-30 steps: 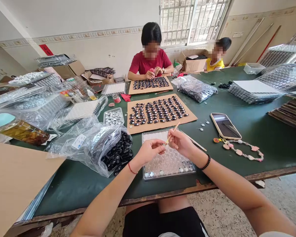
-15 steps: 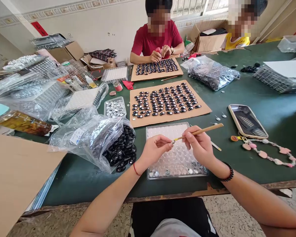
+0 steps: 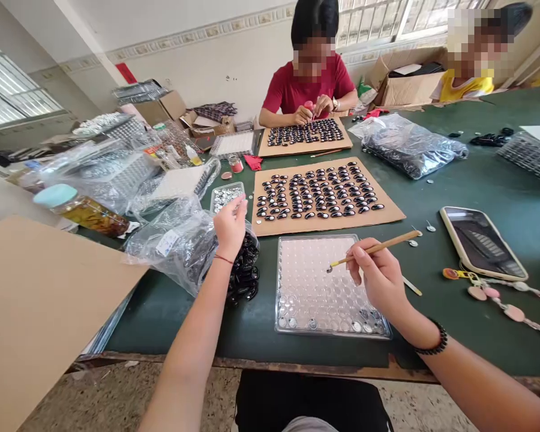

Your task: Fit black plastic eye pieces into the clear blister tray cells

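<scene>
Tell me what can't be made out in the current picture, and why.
Head view: part of the clear tub, hidden behind the left hand.
Head view: whether that hand holds anything; its palm is turned away.
Head view: what the speck is at the tip of the stick in the right hand; too small.
Head view: the rest of the beaded strap, cut off by the right edge.
Head view: writing on the label; too small.

Legible text: none. Clock positions are taken from the centre of the view.
1. White sticker [image 3: 166, 242], between eight and nine o'clock, on a clear bag [image 3: 189, 215]: faint marks borne, too small to be read.
2. Red slip [image 3: 126, 73], ten o'clock, stuck on the wall [image 3: 198, 60]: no wording can be made out.
3. Orange label [image 3: 153, 149], near ten o'clock, among plastic packs [image 3: 117, 171]: print blurred, not decipherable.
</scene>
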### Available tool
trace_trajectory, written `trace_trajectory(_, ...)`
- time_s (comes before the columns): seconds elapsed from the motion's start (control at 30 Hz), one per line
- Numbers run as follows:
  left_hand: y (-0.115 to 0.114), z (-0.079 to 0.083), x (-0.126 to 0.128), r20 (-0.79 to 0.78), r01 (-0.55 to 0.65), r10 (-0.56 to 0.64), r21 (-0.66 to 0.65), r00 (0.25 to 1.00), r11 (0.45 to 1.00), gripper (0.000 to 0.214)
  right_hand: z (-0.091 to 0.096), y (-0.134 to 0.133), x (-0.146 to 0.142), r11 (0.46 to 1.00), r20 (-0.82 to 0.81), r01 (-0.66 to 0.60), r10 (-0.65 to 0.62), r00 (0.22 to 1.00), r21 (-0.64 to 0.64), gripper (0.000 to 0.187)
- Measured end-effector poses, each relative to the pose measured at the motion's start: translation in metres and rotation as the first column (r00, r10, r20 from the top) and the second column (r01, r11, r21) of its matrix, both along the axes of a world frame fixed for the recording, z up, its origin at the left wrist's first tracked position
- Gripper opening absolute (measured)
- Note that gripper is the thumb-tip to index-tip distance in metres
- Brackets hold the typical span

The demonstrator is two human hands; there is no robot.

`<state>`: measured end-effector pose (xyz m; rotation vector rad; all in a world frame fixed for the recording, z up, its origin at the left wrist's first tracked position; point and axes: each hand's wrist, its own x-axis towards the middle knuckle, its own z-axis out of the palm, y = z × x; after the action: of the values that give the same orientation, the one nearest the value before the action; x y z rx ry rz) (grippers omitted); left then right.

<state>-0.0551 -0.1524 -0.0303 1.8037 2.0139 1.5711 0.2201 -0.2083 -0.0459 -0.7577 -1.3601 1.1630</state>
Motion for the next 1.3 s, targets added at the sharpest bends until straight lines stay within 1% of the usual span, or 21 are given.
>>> trace_trajectory(0.03, 0.002, 0.002, -0.009, -0.094, -0.071, 0.075, 0.045, 0.993, 0.996, 0.032, 0.000, -0.001, 0.000, 1.000, 0.009, 0.003, -0.003, 1.000, 0.013, 0.016)
trace_trajectory(0.07, 0.002, 0.004, -0.012, -0.155, -0.098, 0.108, 0.074, 0.982, 0.992, 0.033, 0.000, -0.001, 0.000, 1.000, 0.018, 0.004, -0.004, 1.000, 0.024, 0.016)
trace_trajectory(0.1, -0.002, 0.006, -0.011, -0.182, -0.073, 0.087, 0.078, 0.979, 0.994, 0.034, 0.000, -0.001, 0.000, 1.000, 0.030, 0.004, -0.005, 1.000, 0.031, 0.016)
trace_trajectory(0.13, -0.009, 0.007, -0.004, -0.180, 0.002, 0.007, 0.047, 0.984, 0.999, 0.034, -0.001, -0.001, 0.000, 0.999, 0.049, 0.004, -0.006, 0.999, 0.038, 0.016)
trace_trajectory(0.17, -0.018, 0.008, 0.006, -0.154, 0.124, -0.125, -0.020, 0.980, 0.992, 0.033, -0.002, -0.001, 0.000, 0.999, 0.073, 0.007, -0.011, 0.997, 0.050, 0.016)
trace_trajectory(0.2, -0.028, 0.008, 0.018, -0.116, 0.282, -0.295, -0.116, 0.948, 0.952, 0.033, -0.003, -0.002, 0.000, 0.997, 0.107, 0.015, -0.022, 0.994, 0.070, 0.015)
trace_trajectory(0.23, -0.039, 0.007, 0.032, -0.086, 0.427, -0.453, -0.218, 0.887, 0.878, 0.032, -0.004, -0.002, 0.000, 0.994, 0.154, 0.026, -0.042, 0.987, 0.107, 0.015)
trace_trajectory(0.27, -0.050, 0.005, 0.045, -0.064, 0.528, -0.566, -0.291, 0.822, 0.798, 0.031, -0.004, -0.002, 0.000, 0.986, 0.210, 0.034, -0.069, 0.975, 0.165, 0.014)
trace_trajectory(0.3, -0.059, 0.002, 0.057, -0.053, 0.578, -0.627, -0.333, 0.777, 0.745, 0.030, -0.005, -0.001, 0.000, 0.971, 0.271, 0.035, -0.100, 0.957, 0.237, 0.013)
trace_trajectory(0.33, -0.068, -0.002, 0.067, -0.042, 0.602, -0.659, -0.367, 0.751, 0.709, 0.028, -0.005, -0.001, 0.000, 0.949, 0.324, 0.022, -0.129, 0.937, 0.314, 0.013)
trace_trajectory(0.43, -0.082, -0.013, 0.084, 0.039, 0.597, -0.646, -0.426, 0.762, 0.679, 0.027, -0.006, 0.001, -0.002, 0.877, 0.420, -0.065, -0.162, 0.893, 0.475, 0.010)
trace_trajectory(0.5, -0.084, -0.018, 0.087, 0.098, 0.574, -0.602, -0.453, 0.792, 0.682, 0.023, -0.007, 0.002, -0.004, 0.851, 0.438, -0.110, -0.149, 0.887, 0.513, 0.010)
trace_trajectory(0.6, -0.083, -0.021, 0.087, 0.146, 0.562, -0.570, -0.477, 0.808, 0.675, 0.017, -0.009, 0.002, -0.006, 0.845, 0.448, -0.140, -0.127, 0.885, 0.515, 0.011)
trace_trajectory(0.7, -0.082, -0.022, 0.087, 0.211, 0.588, -0.564, -0.480, 0.798, 0.652, 0.018, -0.010, 0.001, -0.007, 0.873, 0.439, -0.168, -0.058, 0.897, 0.457, 0.012)
trace_trajectory(0.87, -0.081, -0.024, 0.086, 0.273, 0.583, -0.521, -0.492, 0.809, 0.647, 0.018, -0.009, 0.001, -0.008, 0.924, 0.381, -0.205, 0.072, 0.922, 0.322, 0.012)
trace_trajectory(1.0, -0.077, -0.028, 0.087, 0.411, 0.629, -0.477, -0.501, 0.777, 0.594, 0.024, -0.008, 0.001, -0.011, 0.941, 0.294, -0.212, 0.130, 0.947, 0.266, 0.016)
trace_trajectory(1.07, -0.077, -0.030, 0.089, 0.409, 0.636, -0.488, -0.493, 0.772, 0.594, 0.024, -0.009, 0.003, -0.013, 0.961, 0.230, -0.220, 0.178, 0.957, 0.170, 0.017)
trace_trajectory(1.13, -0.078, -0.030, 0.090, 0.318, 0.620, -0.535, -0.469, 0.783, 0.629, 0.021, -0.011, 0.008, -0.013, 0.968, 0.081, -0.248, 0.250, 0.965, -0.031, 0.019)
trace_trajectory(1.17, -0.079, -0.030, 0.090, 0.253, 0.610, -0.561, -0.448, 0.788, 0.654, 0.019, -0.012, 0.011, -0.013, 0.948, -0.027, -0.281, 0.280, 0.960, -0.149, 0.021)
trace_trajectory(1.23, -0.080, -0.029, 0.090, 0.136, 0.589, -0.591, -0.406, 0.795, 0.699, 0.016, -0.013, 0.016, -0.012, 0.862, -0.243, -0.375, 0.305, 0.921, -0.342, 0.027)
trace_trajectory(1.3, -0.080, -0.028, 0.089, 0.122, 0.570, -0.574, -0.396, 0.810, 0.720, 0.016, -0.012, 0.019, -0.012, 0.791, -0.373, -0.436, 0.285, 0.883, -0.429, 0.029)
